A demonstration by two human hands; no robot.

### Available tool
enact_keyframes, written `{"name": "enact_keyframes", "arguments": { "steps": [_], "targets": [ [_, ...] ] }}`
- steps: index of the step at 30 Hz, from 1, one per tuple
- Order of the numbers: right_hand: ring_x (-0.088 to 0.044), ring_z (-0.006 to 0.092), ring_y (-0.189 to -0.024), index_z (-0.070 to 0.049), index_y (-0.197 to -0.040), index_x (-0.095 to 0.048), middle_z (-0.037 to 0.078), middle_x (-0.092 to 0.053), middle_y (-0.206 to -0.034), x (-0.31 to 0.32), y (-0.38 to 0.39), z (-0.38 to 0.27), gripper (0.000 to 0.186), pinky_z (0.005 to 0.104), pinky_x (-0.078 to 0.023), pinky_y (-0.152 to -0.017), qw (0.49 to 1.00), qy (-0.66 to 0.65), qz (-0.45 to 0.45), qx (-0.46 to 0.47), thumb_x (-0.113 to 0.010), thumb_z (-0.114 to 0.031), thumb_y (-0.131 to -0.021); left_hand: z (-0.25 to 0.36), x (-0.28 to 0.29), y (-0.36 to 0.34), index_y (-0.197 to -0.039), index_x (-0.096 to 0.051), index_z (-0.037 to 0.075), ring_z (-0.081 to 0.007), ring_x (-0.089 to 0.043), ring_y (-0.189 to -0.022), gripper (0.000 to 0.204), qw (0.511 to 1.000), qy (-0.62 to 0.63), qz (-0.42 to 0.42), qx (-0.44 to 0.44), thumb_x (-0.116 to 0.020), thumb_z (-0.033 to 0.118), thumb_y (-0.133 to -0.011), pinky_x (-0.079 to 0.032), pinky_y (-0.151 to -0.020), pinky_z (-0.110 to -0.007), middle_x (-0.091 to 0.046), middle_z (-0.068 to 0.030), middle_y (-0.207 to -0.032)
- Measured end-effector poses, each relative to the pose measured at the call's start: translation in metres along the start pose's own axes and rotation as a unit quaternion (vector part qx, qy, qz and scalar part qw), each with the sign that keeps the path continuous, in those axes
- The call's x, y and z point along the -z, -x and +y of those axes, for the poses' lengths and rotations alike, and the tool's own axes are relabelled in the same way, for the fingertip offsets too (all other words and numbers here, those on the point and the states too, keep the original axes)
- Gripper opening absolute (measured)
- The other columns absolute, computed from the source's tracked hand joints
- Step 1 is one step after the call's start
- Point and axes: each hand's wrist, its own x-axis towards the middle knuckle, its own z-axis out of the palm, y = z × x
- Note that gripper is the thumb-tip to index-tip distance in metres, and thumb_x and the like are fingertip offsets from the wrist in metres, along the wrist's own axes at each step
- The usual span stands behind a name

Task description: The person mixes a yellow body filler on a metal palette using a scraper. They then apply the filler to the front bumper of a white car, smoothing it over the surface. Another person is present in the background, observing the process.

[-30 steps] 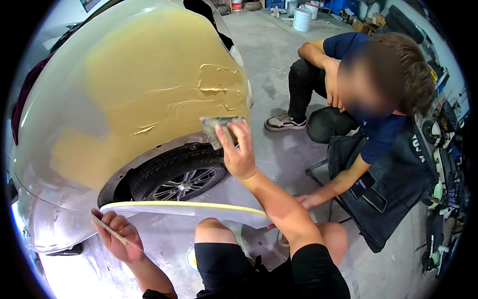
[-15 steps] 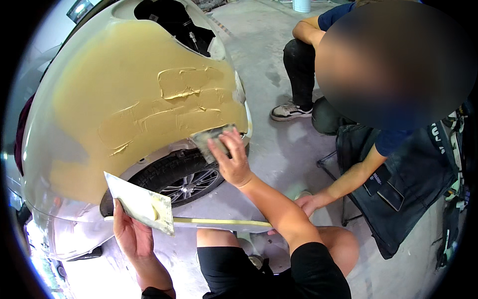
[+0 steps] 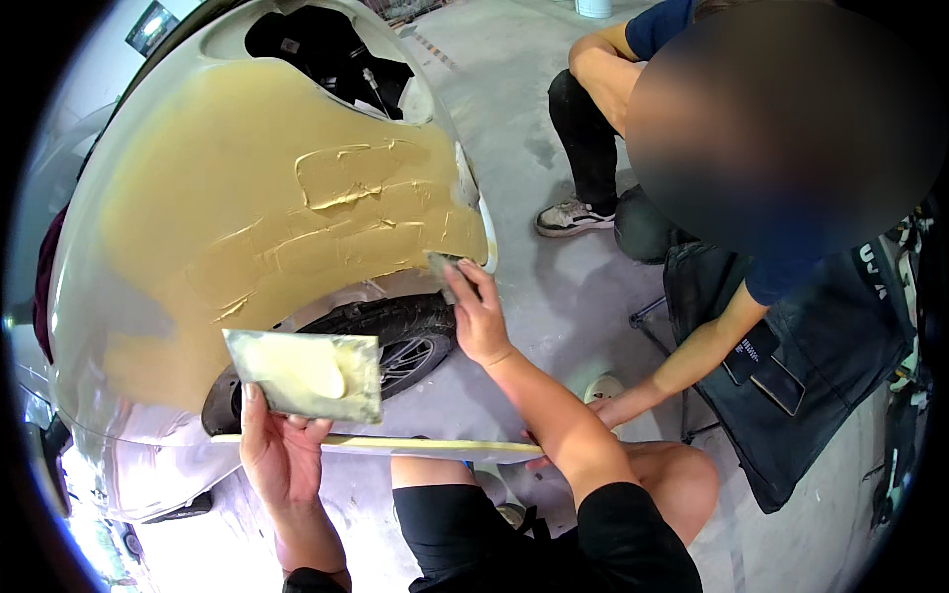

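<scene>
My left hand [image 3: 282, 460] grips the lower edge of a flat square putty board [image 3: 368, 403], which carries a smear of pale yellow putty [image 3: 297, 368]. In my right hand [image 3: 482, 321] is a thin putty spreader [image 3: 440, 277], its blade at the lower edge of the car fender [image 3: 84, 267], above the wheel. Tan filler [image 3: 208, 168] covers much of the fender, with raised ridges around its middle and right. Below the wheel arch is the tyre [image 3: 435, 321], partly hidden by the board.
A long panel with a yellow edge [image 3: 435, 446] stretches across above my knees. At the right a person crouches, one hand [image 3: 608, 407] near that panel's end. Beside them a black folding chair [image 3: 732, 415] holds a phone [image 3: 778, 385]. A white bucket [image 3: 593, 8] stands far back.
My left hand has raised the board and turned its putty side more into view. The spreader has tilted edge-on at the arch, and my right hand has shifted slightly right. The view has shifted slightly.
</scene>
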Motion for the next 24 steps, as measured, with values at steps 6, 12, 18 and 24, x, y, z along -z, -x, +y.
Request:
{"name": "enact_keyframes", "arguments": {
  "steps": [6,12,18,24],
  "targets": [
    [-0.049,0.0236,-0.124,-0.004,-0.131,-0.051,0.009,-0.054,-0.130,0.055,-0.029,-0.064,0.033,0.0411,-0.041,-0.104,0.828,-0.426,0.124,-0.343,-0.045,-0.009,-0.100,-0.005,-0.021,-0.019,-0.121,-0.053,0.000,-0.0274,-0.071,-0.090,0.028,0.985,-0.160,-0.064,-0.023,-0.048,0.020,-0.102,-0.064,-0.068,-0.044,-0.068,-0.0161,-0.106],
    [-0.045,0.0213,-0.130,-0.005,-0.141,-0.040,0.008,-0.047,-0.141,0.085,-0.065,-0.171,0.041,0.0429,-0.035,-0.110,0.676,-0.719,-0.010,-0.157,-0.047,-0.010,-0.100,-0.007,-0.026,-0.021,-0.113,-0.057,-0.007,-0.0252,-0.072,-0.076,0.029,0.982,-0.156,-0.077,-0.074,-0.049,0.018,-0.102,-0.064,-0.061,-0.035,-0.069,-0.0185,-0.097],
    [-0.048,0.0203,-0.123,0.001,-0.138,-0.046,0.012,-0.049,-0.138,0.100,-0.067,-0.209,0.040,0.0309,-0.035,-0.103,0.793,-0.520,-0.268,-0.171,-0.047,-0.010,-0.100,0.012,-0.020,-0.012,-0.102,-0.059,-0.008,-0.0159,-0.068,-0.067,0.023,0.956,-0.203,-0.071,-0.199,-0.052,0.014,-0.101,-0.061,-0.054,-0.028,-0.067,-0.0115,-0.087],
    [-0.054,0.0183,-0.112,0.005,-0.123,-0.058,0.011,-0.056,-0.130,0.108,-0.062,-0.217,0.030,0.0314,-0.041,-0.096,0.905,-0.246,-0.319,-0.134,-0.048,-0.009,-0.098,0.029,-0.015,-0.003,-0.108,-0.058,-0.007,-0.0199,-0.069,-0.072,0.024,0.926,-0.177,-0.041,-0.330,-0.051,0.016,-0.101,-0.062,-0.058,-0.032,-0.067,-0.0129,-0.088]
  ]
}}
